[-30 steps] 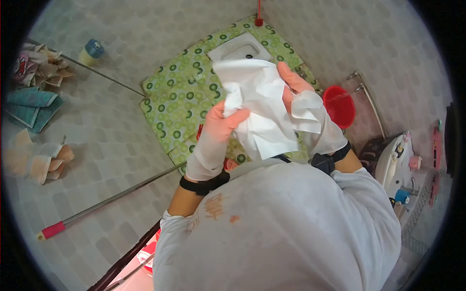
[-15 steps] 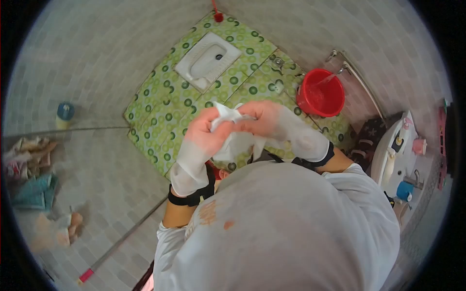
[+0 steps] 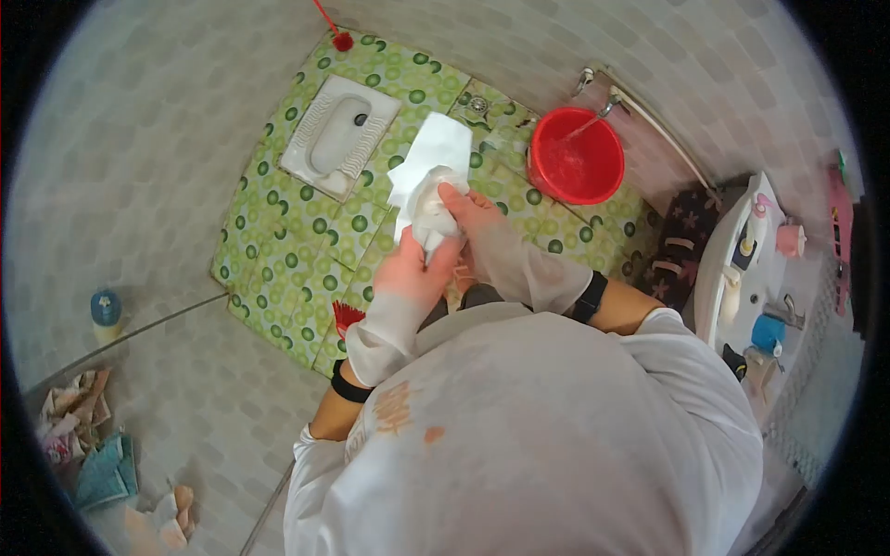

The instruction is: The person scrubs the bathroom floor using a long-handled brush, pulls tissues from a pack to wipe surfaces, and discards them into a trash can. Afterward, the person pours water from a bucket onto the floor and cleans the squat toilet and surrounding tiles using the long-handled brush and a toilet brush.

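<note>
A white cloth [image 3: 434, 153] is bunched between my two gloved hands, its upper part spread flat above them over the green patterned floor. My left hand [image 3: 414, 266] grips the lower bunched part, fingers pressed together. Close beside it on the right, my right hand [image 3: 473, 215] pinches the crumpled part with thumb and fingers. Both gloves are pinkish over the fingers and whitish at the cuffs.
Water runs from a tap [image 3: 609, 105] into a red bucket [image 3: 577, 156]. A squat toilet [image 3: 339, 137] is set in the floor [image 3: 278, 243] at the upper left. A white sink [image 3: 732, 278] stands at the right. Red bristles [image 3: 347, 318] show beside my left cuff.
The cloth was spread between my hands, then got bunched up; now part of it extends away above them. My right hand has moved left and closer to my left hand. The view has shifted and turned.
</note>
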Demonstrator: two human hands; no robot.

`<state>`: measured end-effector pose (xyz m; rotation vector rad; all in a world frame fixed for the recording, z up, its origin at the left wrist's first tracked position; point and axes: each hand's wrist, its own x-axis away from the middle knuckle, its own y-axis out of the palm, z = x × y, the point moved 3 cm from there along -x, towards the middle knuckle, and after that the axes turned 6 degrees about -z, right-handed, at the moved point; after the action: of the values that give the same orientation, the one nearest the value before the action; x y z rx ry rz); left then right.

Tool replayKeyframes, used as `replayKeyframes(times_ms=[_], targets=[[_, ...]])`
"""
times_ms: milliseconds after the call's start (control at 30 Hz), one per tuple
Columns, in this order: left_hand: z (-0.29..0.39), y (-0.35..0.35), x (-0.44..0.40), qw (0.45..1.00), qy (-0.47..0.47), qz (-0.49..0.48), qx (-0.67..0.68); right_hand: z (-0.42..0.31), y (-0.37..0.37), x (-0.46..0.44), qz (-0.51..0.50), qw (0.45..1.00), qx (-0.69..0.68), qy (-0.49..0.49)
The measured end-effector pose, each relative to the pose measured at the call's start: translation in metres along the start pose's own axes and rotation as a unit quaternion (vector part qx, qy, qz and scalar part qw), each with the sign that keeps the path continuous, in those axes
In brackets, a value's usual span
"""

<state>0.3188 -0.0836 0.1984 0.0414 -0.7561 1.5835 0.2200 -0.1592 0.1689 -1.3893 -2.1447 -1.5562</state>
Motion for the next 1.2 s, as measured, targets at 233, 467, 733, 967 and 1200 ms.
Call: replayKeyframes(times_ms=[233, 467, 733, 967, 1200], targets=[[-0.028, -0.017, -0.062, 0.988, -0.038, -0.098, 0.117, -0.007, -0.020, -0.057, -0.026, 0.999, -0.001, 0.018], [-0.104, -0.039, -0.148, 0.944, -0.102, -0.165, 0.266, -0.012, -0.078, -0.137, 0.158, 0.981, 0.088, 0.067], [-0.179, -0.002, -0.232, 0.893, -0.242, -0.197, 0.325, -0.039, -0.157, -0.246, 0.038, 0.944, 0.231, 0.232], [-0.249, 0.069, -0.325, 0.833, -0.339, -0.066, 0.432, -0.067, -0.272, -0.388, -0.100, 0.861, 0.347, 0.358], [-0.294, 0.164, -0.392, 0.800, -0.358, -0.036, 0.481, -0.085, -0.455, -0.523, 0.249, 0.768, 0.560, 0.187]])
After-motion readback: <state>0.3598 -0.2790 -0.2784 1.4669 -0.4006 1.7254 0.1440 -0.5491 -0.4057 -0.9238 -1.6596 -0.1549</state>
